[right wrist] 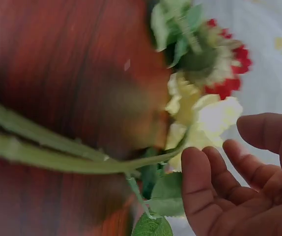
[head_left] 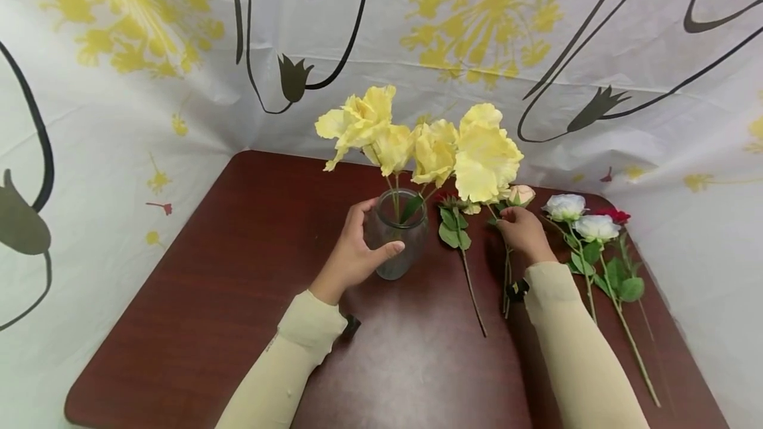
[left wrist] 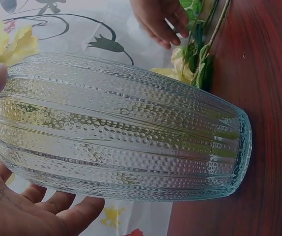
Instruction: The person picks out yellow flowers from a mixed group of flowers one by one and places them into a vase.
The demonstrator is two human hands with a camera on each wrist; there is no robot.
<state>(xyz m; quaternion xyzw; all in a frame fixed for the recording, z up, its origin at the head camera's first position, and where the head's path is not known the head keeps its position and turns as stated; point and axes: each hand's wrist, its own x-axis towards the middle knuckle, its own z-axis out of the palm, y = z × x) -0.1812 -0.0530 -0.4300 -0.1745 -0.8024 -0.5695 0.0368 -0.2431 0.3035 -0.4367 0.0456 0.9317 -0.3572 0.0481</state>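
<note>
My left hand (head_left: 357,247) grips a clear glass vase (head_left: 411,243), thumb on the near side and fingers round the far side. In the left wrist view the vase's dimpled, ribbed wall fills the middle, with green stems showing through it. Large yellow flowers (head_left: 432,151) rise from its mouth. My right hand (head_left: 524,234) is to the right of the vase, beside a peach rose (head_left: 521,196) and stems lying on the table. Seen from the right wrist, its fingers are loosely bent with nothing between them, close to green stems (right wrist: 67,160) and a pale yellow bloom (right wrist: 214,120).
A single leafy flower stem (head_left: 471,290) lies between the vase and my right hand. White roses (head_left: 596,227) and a red flower (head_left: 614,216) lie along the right side of the brown table (head_left: 208,296). A patterned white cloth (head_left: 369,38) hangs behind the table.
</note>
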